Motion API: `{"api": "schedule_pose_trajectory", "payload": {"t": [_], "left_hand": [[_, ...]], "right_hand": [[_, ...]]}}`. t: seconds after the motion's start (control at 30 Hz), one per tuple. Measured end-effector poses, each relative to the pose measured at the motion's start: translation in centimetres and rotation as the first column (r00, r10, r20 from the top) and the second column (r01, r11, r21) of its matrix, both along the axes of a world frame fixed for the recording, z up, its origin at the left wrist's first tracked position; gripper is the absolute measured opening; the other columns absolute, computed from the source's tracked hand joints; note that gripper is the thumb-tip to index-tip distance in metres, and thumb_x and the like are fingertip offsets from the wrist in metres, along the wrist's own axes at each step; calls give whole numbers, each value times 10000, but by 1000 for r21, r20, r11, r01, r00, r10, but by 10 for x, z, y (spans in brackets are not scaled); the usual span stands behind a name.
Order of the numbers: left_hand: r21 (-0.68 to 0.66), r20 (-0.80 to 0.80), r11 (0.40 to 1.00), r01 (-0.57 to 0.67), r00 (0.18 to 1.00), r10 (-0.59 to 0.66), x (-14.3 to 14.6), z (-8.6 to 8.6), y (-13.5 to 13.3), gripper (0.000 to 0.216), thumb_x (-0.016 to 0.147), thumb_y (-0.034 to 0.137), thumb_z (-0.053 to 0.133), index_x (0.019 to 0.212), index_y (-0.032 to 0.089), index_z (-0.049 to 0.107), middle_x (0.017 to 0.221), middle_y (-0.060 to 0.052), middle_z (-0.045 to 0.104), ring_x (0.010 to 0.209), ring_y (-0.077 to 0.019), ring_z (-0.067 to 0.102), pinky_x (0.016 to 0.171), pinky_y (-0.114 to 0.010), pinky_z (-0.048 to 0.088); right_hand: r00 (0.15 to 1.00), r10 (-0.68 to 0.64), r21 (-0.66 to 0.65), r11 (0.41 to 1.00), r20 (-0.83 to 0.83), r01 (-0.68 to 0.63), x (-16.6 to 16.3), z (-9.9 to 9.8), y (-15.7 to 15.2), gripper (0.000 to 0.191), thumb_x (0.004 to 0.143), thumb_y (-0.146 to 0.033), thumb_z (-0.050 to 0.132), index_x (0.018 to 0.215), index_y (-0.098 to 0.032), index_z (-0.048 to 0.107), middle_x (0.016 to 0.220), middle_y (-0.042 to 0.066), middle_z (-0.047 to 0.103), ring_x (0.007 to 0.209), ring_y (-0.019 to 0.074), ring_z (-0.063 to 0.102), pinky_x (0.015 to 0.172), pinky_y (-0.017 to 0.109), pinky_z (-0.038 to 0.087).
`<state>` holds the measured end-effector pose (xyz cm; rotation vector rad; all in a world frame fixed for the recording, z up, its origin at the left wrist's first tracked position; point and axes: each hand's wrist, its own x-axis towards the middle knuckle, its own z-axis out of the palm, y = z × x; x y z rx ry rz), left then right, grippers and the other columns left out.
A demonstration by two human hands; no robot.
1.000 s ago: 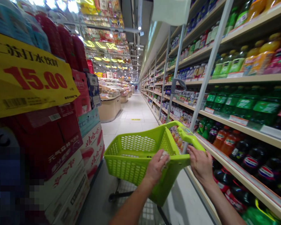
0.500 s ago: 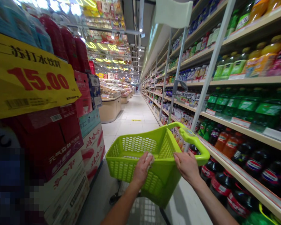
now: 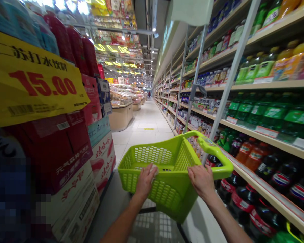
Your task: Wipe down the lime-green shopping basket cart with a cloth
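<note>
A lime-green plastic shopping basket (image 3: pixel 164 158) rides on a wheeled trolley frame in front of me, its loop handle (image 3: pixel 215 152) pointing to the right. My left hand (image 3: pixel 145 180) is closed on the basket's near rim, with a small white crumpled thing pressed under its fingers. My right hand (image 3: pixel 202 180) grips the rim at the near right corner, just below the handle. The basket looks empty inside.
Stacked red and white drink cartons (image 3: pixel 73 162) with a yellow 15.00 price sign (image 3: pixel 35 84) crowd the left. Shelves of bottled soft drinks (image 3: pixel 266 114) run along the right. A tiled aisle (image 3: pixel 147 125) stretches ahead past a round display counter (image 3: pixel 120 114).
The basket has swung left and a little closer. My left hand slid leftward along the near rim, and my right hand moved from the handle down to the basket's corner.
</note>
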<state>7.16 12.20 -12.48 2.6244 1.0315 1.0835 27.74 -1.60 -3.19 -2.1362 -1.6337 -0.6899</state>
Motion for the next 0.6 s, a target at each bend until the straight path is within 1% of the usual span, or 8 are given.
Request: {"api": "schedule_pose_trajectory", "payload": {"t": [0.07,0.1,0.17,0.23,0.3,0.37,0.53,0.6], "left_hand": [[21,-35,996,-89,995,90,-19,-6,9,569,699,-46,355,1174,229,506,1299,-80,456,1208,-208,391,1007,-481,294],[39,-47,994,-101,994,102,-20,-8,9,569,701,-46,355,1177,227,503,1303,-84,450,1209,-207,390,1002,-478,302],[81,-67,995,-53,996,58,-8,-8,0,540,723,-25,360,1178,227,502,1316,-89,434,1214,-208,383,993,-465,319],[116,-87,993,39,996,-29,12,-6,-11,506,750,7,369,1178,240,502,1329,-77,419,1222,-206,372,993,-454,324],[115,-101,989,91,992,-80,21,-3,-14,491,762,26,376,1176,259,502,1336,-53,412,1225,-194,367,1004,-443,312],[67,-101,996,53,994,-46,9,-1,-7,508,744,6,371,1159,262,516,1322,-41,432,1216,-181,380,1012,-438,300],[-59,-97,981,-185,979,179,-56,-5,25,565,670,-54,351,1126,215,548,1267,-71,494,1188,-197,416,1023,-469,256],[-75,-78,971,-228,972,223,-60,-9,26,568,664,-52,353,1127,212,549,1271,-69,490,1188,-203,415,1022,-459,263]], "right_hand": [[999,-51,-13,999,-13,50,-4,1,5,323,871,-293,364,700,-217,628,725,17,652,770,179,538,878,384,179],[998,-52,-32,998,-31,51,-9,1,9,330,871,-294,361,692,-214,627,725,21,654,763,179,543,870,384,184],[996,7,-92,996,-84,-15,-23,-1,19,329,875,-292,349,721,-218,629,755,21,662,762,170,553,842,363,205],[989,82,-151,983,-127,-101,-35,-6,28,327,880,-294,338,748,-223,628,783,18,666,773,161,560,809,335,225],[986,105,-183,975,-130,-128,-38,-11,33,315,877,-291,345,749,-221,624,785,21,662,792,162,558,780,319,234],[987,110,-191,973,-118,-132,-33,-15,34,290,872,-275,358,763,-223,622,782,18,654,806,164,553,765,311,236],[987,120,-184,973,-103,-138,-10,-19,31,293,877,-279,354,771,-236,624,761,5,641,798,162,544,772,316,232],[990,105,-184,976,-90,-120,-7,-20,31,302,879,-287,349,765,-240,625,752,3,641,790,166,542,780,327,229]]}}
